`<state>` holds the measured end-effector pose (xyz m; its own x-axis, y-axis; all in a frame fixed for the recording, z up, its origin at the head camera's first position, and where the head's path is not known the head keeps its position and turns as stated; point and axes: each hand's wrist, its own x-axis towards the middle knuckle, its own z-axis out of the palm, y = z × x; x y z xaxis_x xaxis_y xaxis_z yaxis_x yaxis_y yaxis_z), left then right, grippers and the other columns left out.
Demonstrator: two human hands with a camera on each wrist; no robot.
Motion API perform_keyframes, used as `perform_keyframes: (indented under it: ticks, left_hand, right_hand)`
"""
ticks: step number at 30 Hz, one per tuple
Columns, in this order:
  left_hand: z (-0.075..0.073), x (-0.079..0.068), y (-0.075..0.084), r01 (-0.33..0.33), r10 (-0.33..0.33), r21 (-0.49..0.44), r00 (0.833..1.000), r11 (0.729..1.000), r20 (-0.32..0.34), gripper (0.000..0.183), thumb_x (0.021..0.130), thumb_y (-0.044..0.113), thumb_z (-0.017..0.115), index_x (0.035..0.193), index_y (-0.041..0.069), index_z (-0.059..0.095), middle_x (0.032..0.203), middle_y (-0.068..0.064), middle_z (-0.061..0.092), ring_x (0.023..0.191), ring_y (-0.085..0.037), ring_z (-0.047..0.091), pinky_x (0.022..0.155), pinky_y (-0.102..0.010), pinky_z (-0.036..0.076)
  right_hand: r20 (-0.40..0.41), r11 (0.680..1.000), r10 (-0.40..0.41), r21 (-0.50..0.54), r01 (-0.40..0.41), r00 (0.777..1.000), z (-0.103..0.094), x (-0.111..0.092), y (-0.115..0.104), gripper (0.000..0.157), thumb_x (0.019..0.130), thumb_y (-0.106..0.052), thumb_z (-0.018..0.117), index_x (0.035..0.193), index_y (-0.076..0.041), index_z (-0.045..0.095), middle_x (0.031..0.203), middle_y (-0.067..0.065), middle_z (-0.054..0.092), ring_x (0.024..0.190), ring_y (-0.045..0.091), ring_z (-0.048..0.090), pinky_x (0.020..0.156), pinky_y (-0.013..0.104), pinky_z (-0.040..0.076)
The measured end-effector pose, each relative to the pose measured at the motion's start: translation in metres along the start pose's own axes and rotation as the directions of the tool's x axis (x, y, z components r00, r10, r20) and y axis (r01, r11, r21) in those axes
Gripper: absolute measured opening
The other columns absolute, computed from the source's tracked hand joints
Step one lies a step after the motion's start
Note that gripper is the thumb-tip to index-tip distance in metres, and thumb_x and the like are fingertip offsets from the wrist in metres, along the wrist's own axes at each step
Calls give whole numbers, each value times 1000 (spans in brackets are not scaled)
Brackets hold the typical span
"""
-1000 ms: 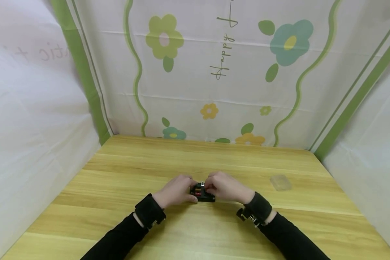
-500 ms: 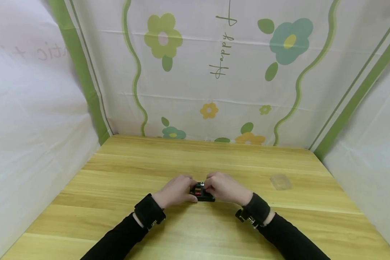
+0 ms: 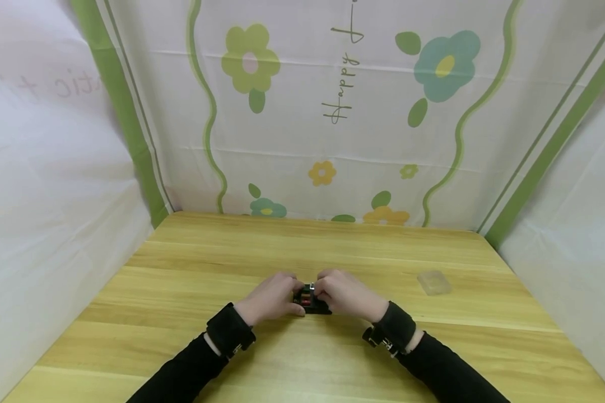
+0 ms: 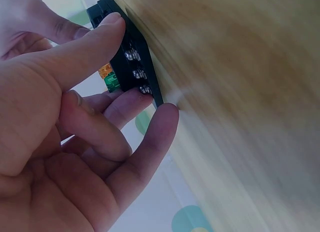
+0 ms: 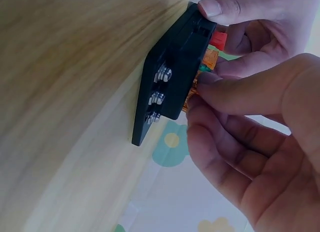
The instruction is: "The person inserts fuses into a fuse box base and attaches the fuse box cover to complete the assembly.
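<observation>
A black fuse block (image 3: 316, 308) lies on the table between both hands. Silver screw terminals (image 5: 156, 98) line its side. Coloured blade fuses stick out of its top, among them a red fuse (image 5: 218, 40), an orange fuse (image 5: 211, 57) and a green fuse (image 4: 113, 82). My left hand (image 3: 273, 298) grips the block's left end with thumb and fingers. At the other end my right hand (image 3: 354, 295) pinches an orange blade fuse (image 5: 190, 99) between thumb and index finger. Those fingertips cover much of it, so how deep it sits cannot be seen.
A small clear plastic box or lid (image 3: 434, 282) lies to the right on the wooden table (image 3: 333, 358). White fabric walls with printed flowers (image 3: 250, 62) enclose the back and both sides. Black straps with cameras sit on both wrists.
My right hand has shifted slightly left over the fuse block. The left hand keeps its grip, and the block stays in place.
</observation>
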<state>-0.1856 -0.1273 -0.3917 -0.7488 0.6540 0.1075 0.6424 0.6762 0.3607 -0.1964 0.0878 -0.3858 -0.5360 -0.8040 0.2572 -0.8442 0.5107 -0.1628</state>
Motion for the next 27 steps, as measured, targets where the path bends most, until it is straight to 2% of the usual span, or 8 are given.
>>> perform_keyframes:
  ticks: [7, 15, 22, 27]
  left_hand:
    - [-1, -1, 2, -1, 1, -9, 1000, 1000, -7, 30, 77, 30, 79, 97, 11, 67, 81, 1, 54, 67, -10, 43, 58, -21, 34]
    - [-1, -1, 2, -10, 10, -9, 1000, 1000, -5, 27, 77, 31, 79, 95, 13, 67, 80, 2, 54, 66, -9, 43, 57, -21, 33]
    - [0, 0, 2, 16, -16, -22, 1000, 1000, 10, 34, 77, 33, 79, 104, 14, 70, 84, 3, 56, 68, -9, 46, 60, -21, 37]
    - [-1, 0, 1, 20, -20, -15, 1000, 1000, 3, 33, 77, 33, 79, 102, 14, 70, 83, 3, 56, 68, -9, 46, 59, -22, 37]
  right_hand:
    - [6, 999, -11, -53, 11, 1000, 2, 2, -2, 16, 83, 1, 66, 79, -13, 68, 77, -5, 50, 65, 3, 47, 60, 11, 37]
    - [9, 1000, 0, -16, 0, 1000, 2, 0, 1, 14, 84, 0, 67, 83, -14, 70, 78, -7, 50, 67, 3, 49, 62, 11, 39]
    - [38, 1000, 3, 30, -4, 999, -1, -2, 4, 11, 87, -5, 64, 84, -14, 69, 79, -7, 53, 67, 3, 49, 63, 14, 40]
    - [45, 999, 46, 19, -47, 998, -2, -2, 4, 8, 87, -10, 65, 82, -15, 69, 78, -9, 52, 65, 1, 48, 61, 15, 40]
